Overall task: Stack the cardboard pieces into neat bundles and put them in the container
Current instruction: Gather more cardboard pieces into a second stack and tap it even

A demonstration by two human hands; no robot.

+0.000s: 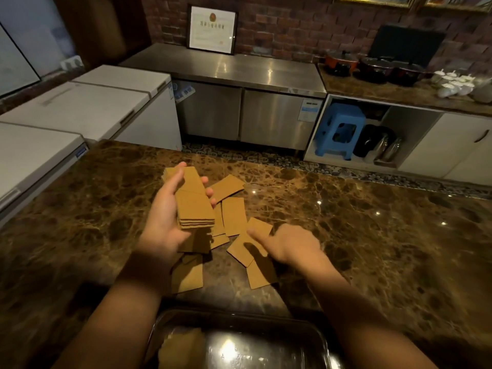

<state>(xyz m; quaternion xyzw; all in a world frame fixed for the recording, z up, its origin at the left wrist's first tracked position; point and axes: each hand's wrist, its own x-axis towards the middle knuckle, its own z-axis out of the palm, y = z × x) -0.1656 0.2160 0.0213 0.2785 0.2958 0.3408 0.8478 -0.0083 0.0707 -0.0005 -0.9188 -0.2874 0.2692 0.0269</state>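
Gripping a cardboard bundle point(194, 201), left hand point(165, 217) hovers above loose pieces point(234, 217); right hand point(290, 247) spread.

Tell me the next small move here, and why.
Probably the right hand picks up the loose piece beneath it and adds it to the stack in the left hand; several pieces remain scattered on the counter.

A dim room: brown marble counter point(372, 235), steel cabinet point(239, 107) against a brick wall point(292, 22), blue stool point(340, 129).
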